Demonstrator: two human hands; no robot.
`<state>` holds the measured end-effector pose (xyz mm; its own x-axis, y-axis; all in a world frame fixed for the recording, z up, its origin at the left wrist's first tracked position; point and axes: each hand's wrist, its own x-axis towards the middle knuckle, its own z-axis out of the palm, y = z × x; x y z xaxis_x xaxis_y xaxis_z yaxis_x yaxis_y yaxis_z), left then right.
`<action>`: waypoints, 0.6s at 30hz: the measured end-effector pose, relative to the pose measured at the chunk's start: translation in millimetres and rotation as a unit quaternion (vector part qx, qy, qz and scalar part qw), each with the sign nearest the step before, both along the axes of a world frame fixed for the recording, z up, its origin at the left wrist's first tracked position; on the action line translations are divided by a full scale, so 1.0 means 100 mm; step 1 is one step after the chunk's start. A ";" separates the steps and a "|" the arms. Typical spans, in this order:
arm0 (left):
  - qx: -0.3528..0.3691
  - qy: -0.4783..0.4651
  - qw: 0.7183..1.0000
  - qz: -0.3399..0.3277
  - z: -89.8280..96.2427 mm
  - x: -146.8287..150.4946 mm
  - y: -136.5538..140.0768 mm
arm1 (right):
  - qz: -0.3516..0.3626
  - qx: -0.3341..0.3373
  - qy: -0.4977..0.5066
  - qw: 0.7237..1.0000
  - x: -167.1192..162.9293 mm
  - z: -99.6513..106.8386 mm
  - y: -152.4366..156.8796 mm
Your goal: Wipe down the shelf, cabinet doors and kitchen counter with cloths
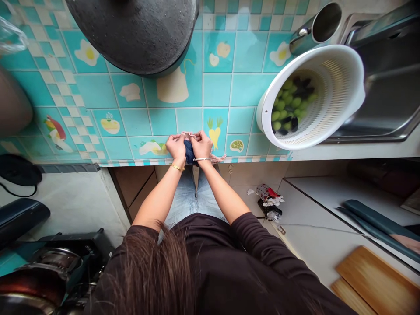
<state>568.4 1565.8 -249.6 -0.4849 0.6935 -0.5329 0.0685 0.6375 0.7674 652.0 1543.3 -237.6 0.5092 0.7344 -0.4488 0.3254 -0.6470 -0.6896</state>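
Note:
At the front edge of the tiled counter, a small crumpled dark blue and pink cloth (189, 152) is stretched between my hands. My left hand (176, 146) pinches its pink upper edge from the left. Closed on the same edge from the right is my right hand (202, 146), close beside the left. A frayed pink end (218, 158) hangs out past my right wrist. The lower part of the cloth is partly hidden behind my hands, and its exact kind cannot be made out.
Right of my hands stands a white colander basket (305, 142) with green and dark grapes (292, 103). Behind it are a steel mug (300, 41) and a metal sink (387, 100). A big black lidded pot (144, 39) sits at the back. Wooden boards (380, 280) lie lower right.

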 end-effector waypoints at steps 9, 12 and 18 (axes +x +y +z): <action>-0.009 -0.009 0.998 -0.062 0.19 0.07 -0.28 | 0.166 0.060 -0.126 0.976 0.20 0.20 -0.66; 0.013 -0.039 0.985 -0.168 0.26 0.23 -0.18 | 0.266 0.059 -0.156 0.950 0.32 0.17 -1.00; 0.049 -0.071 0.980 -0.180 0.57 0.14 -0.01 | 0.216 0.006 -0.200 0.956 0.68 -0.08 -1.20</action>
